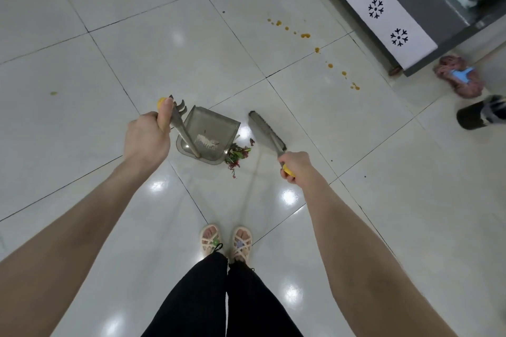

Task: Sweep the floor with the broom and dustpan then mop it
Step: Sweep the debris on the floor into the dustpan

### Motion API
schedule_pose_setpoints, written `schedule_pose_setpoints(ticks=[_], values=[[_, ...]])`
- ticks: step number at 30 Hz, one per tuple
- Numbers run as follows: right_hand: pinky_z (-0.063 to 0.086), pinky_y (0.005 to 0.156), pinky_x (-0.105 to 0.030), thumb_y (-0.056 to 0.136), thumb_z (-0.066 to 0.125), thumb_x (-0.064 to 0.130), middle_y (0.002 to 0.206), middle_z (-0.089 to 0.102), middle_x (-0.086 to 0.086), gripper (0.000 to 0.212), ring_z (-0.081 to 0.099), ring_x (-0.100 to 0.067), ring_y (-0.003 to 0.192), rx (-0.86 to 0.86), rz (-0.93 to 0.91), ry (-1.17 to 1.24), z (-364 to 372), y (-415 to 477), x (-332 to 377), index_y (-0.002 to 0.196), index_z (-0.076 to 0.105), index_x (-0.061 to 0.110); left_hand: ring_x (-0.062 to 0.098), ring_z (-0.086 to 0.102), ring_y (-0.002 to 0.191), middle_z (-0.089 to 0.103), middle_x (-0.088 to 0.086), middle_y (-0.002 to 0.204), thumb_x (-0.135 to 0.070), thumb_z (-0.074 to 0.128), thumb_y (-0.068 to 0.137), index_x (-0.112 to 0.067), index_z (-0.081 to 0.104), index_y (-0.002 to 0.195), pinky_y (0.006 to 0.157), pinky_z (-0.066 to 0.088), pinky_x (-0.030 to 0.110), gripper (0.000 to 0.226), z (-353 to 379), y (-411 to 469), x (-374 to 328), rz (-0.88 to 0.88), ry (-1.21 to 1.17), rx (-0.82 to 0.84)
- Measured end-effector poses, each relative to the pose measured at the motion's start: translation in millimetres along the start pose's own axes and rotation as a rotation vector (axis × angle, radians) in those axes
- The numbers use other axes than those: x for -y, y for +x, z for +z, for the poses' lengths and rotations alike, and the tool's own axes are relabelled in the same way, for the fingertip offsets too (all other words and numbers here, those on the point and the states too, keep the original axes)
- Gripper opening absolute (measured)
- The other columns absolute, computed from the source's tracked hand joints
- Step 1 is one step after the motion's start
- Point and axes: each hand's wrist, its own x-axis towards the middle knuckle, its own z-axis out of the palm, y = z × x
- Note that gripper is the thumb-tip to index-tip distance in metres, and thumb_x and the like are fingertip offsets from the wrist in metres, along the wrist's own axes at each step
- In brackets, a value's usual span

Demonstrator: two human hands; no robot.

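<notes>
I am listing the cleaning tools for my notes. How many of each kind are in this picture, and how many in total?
Broom: 1, held by the right hand
Dustpan: 1, held by the left hand
Mop head: 1, on the floor by the cabinet
Total: 3
</notes>
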Motion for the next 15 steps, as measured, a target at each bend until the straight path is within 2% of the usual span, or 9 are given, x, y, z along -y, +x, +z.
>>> schedule_pose_setpoints(ticks=[5, 9, 12, 15], values=[[0.021, 0.036, -0.011, 0.08, 0.052, -0.002, 0.068, 0.043, -0.007, 0.014, 0.044, -0.015, 0.037, 0.092, 0.011, -0.021, 19.2, -15.8, -18.2, 0.089, 0.047, 0.007, 0.038, 0.053, 0.079, 0.061, 0.024, 0.076, -0.057, 0.019, 0.098, 0.005, 0.057, 0.076, 0.074, 0.041, 0.04, 0.076, -1.4, -17.5, 14.2, -0.031, 0.009, 0.0], [0.019, 0.035, -0.011, 0.08, 0.053, -0.002, 0.07, 0.043, -0.009, 0.013, 0.043, -0.016, 0.04, 0.047, 0.005, 0.08, 7.2, -25.3, -24.8, 0.085, 0.046, 0.007, 0.035, 0.049, 0.072, 0.062, 0.024, 0.079, -0.05, 0.018, 0.1, 0.003, 0.053, 0.079, 0.067, 0.037, 0.036, 0.067, -3.7, -23.6, 19.5, 0.029, 0.042, 0.015], [0.018, 0.034, -0.012, 0.081, 0.052, -0.002, 0.068, 0.044, -0.009, 0.011, 0.042, -0.016, 0.044, 0.003, 0.015, 0.176, -13.5, -30.6, -29.6, 0.08, 0.047, 0.008, 0.035, 0.05, 0.077, 0.059, 0.022, 0.075, -0.056, 0.018, 0.098, 0.008, 0.056, 0.077, 0.069, 0.035, 0.035, 0.077, -1.9, -31.0, 9.8, 0.013, 0.025, 0.028], [0.018, 0.034, -0.011, 0.082, 0.053, 0.0, 0.067, 0.045, -0.008, 0.01, 0.042, -0.016, 0.043, -0.033, 0.028, 0.228, -34.4, -31.7, -39.1, 0.079, 0.049, 0.008, 0.035, 0.051, 0.077, 0.057, 0.02, 0.07, -0.057, 0.019, 0.098, 0.007, 0.057, 0.074, 0.069, 0.035, 0.034, 0.078, 5.2, -39.3, -3.4, 0.036, 0.025, 0.034]])
